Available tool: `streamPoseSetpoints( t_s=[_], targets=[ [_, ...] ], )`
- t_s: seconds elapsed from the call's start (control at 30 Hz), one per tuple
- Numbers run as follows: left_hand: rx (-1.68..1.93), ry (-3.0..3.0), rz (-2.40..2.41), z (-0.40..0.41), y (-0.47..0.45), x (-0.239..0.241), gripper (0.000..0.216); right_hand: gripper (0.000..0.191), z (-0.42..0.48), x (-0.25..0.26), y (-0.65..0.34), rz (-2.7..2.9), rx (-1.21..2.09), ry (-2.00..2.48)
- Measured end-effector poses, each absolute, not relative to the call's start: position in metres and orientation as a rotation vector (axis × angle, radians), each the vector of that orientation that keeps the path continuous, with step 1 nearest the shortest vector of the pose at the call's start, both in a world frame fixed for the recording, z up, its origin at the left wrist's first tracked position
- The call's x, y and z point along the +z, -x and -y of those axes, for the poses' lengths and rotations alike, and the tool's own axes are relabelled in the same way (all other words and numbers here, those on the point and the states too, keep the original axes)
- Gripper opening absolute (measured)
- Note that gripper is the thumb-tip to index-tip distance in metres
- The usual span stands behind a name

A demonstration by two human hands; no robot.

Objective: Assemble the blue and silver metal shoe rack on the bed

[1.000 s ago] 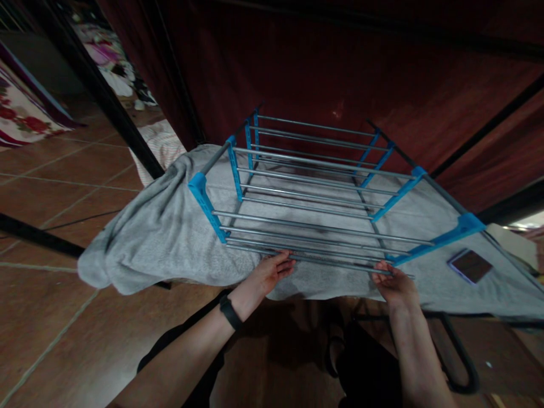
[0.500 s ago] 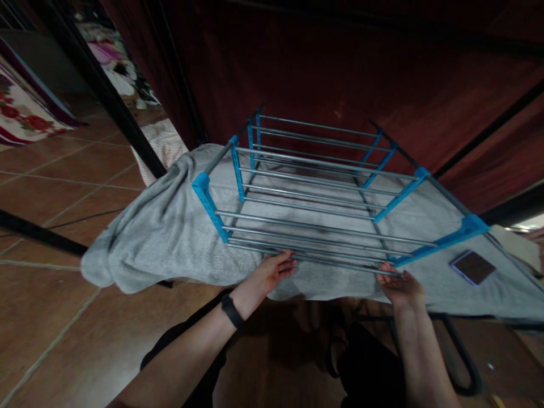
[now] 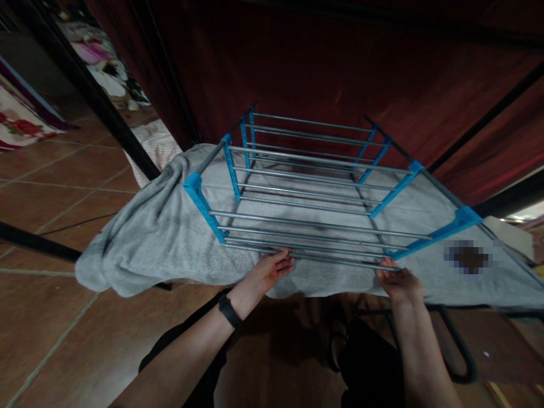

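A rack of grey metal tubes (image 3: 318,225) with blue plastic brackets (image 3: 457,222) lies on a grey blanket (image 3: 144,238). Along its near edge runs a loose-looking metal tube (image 3: 335,261), with its right end sticking out near the lower right bracket. My left hand (image 3: 272,270) grips this tube near its middle, thumb on top and fingers underneath. Close to the tube's right end, my right hand (image 3: 399,281) pinches it from below, palm up. Whether the tube's left end sits in the left bracket, I cannot tell.
A dark red curtain (image 3: 331,68) hangs behind the rack. Black metal poles (image 3: 89,85) frame the bed on the left. A pixelated dark object (image 3: 470,258) lies on the blanket at right. Brown floor tiles (image 3: 55,226) show at left.
The view has shifted slightly, so the rack appears a little further left. Both hands keep hold of the tube, with hardly any movement against the rack.
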State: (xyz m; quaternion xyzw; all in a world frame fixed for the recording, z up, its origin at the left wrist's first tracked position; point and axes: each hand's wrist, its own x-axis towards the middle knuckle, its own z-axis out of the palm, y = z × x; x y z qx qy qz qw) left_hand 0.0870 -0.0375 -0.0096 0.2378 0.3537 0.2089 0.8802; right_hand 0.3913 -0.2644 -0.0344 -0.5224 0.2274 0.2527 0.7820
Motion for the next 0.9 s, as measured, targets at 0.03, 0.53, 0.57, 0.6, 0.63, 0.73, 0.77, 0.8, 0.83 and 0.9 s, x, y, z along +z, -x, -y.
streamPoseSetpoints(
  t_s=[0.03, 0.53, 0.57, 0.6, 0.63, 0.73, 0.77, 0.8, 0.83, 0.9],
  targets=[
    [0.433, -0.495, -0.736, 0.037, -0.087, -0.010, 0.017, 0.044, 0.264, -0.035, -0.391, -0.500, 0.540, 1.135],
    [0.432, -0.485, -0.790, 0.031, -0.087, -0.014, 0.014, 0.035, 0.257, -0.028, -0.379, -0.498, 0.549, 1.134],
    [0.435, -0.484, -0.796, 0.030, -0.087, -0.015, 0.014, 0.034, 0.257, -0.028, -0.378, -0.499, 0.546, 1.134],
    [0.437, -0.484, -0.804, 0.029, -0.087, -0.015, 0.014, 0.034, 0.256, -0.028, -0.377, -0.501, 0.543, 1.133],
    [0.439, -0.485, -0.812, 0.028, -0.087, -0.016, 0.013, 0.034, 0.255, -0.028, -0.375, -0.499, 0.543, 1.130],
    [0.449, -0.485, -0.826, 0.026, -0.087, -0.016, 0.012, 0.038, 0.251, -0.028, -0.371, -0.502, 0.544, 1.123],
    [0.457, -0.481, -0.828, 0.025, -0.086, -0.016, 0.011, 0.039, 0.250, -0.028, -0.370, -0.505, 0.541, 1.121],
    [0.464, -0.477, -0.829, 0.025, -0.086, -0.016, 0.010, 0.040, 0.248, -0.028, -0.369, -0.510, 0.533, 1.123],
    [0.470, -0.472, -0.832, 0.025, -0.085, -0.015, 0.009, 0.041, 0.247, -0.028, -0.367, -0.516, 0.523, 1.127],
    [0.476, -0.467, -0.834, 0.025, -0.083, -0.014, 0.007, 0.040, 0.244, -0.027, -0.365, -0.531, 0.503, 1.141]
  ],
)
